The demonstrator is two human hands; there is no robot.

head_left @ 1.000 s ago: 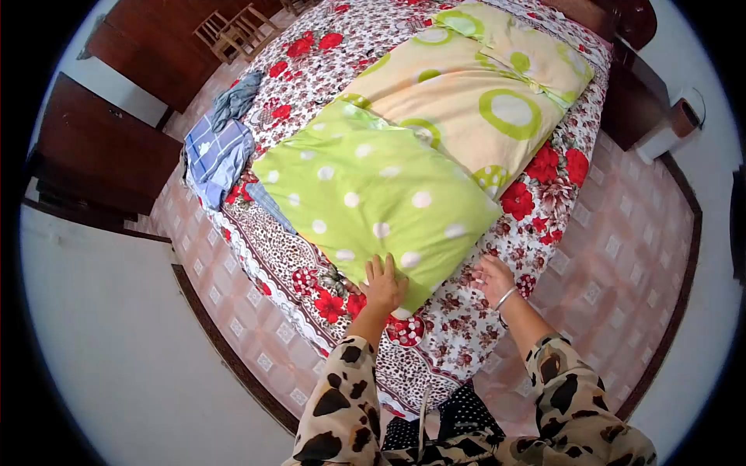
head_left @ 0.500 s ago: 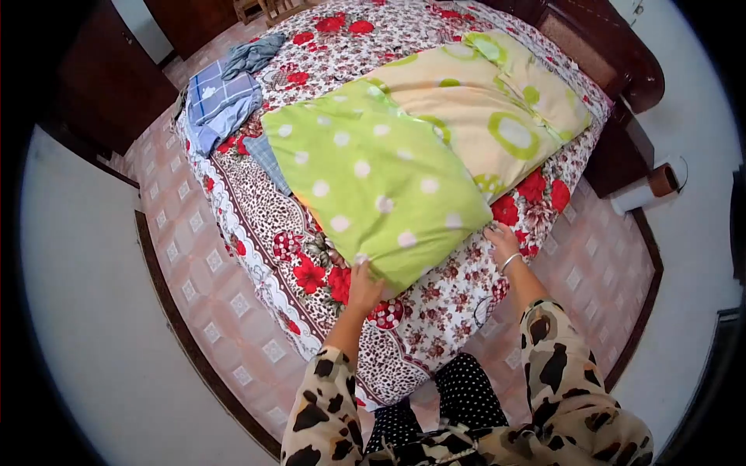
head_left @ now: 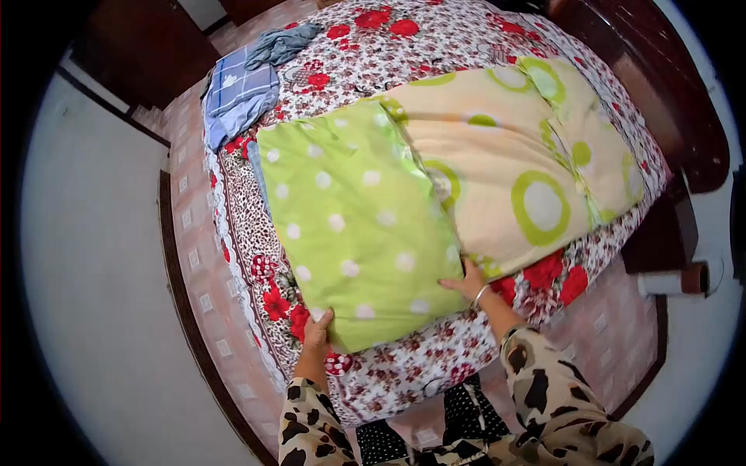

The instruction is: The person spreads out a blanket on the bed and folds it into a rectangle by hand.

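Observation:
A green folded section with white dots (head_left: 357,225) lies over the near left part of a cream quilt with green rings (head_left: 497,147), on a floral bedsheet (head_left: 420,357). My left hand (head_left: 317,332) grips the green section at its near left corner, the thumb on top and the other fingers hidden. At its near right corner my right hand (head_left: 468,283) pinches the edge, thumb on top, some fingers along the border with the cream part.
Blue checked cloth (head_left: 237,97) and a grey garment (head_left: 281,45) lie on the bed's far left. A dark wooden headboard (head_left: 668,85) and a bedside cabinet (head_left: 664,225) stand at the right, near a white object with a brown top (head_left: 694,278).
Both hands have closed on the near corners of the green section; earlier they rested on or beside it. The view has shifted and turned, and the quilt appears nearer.

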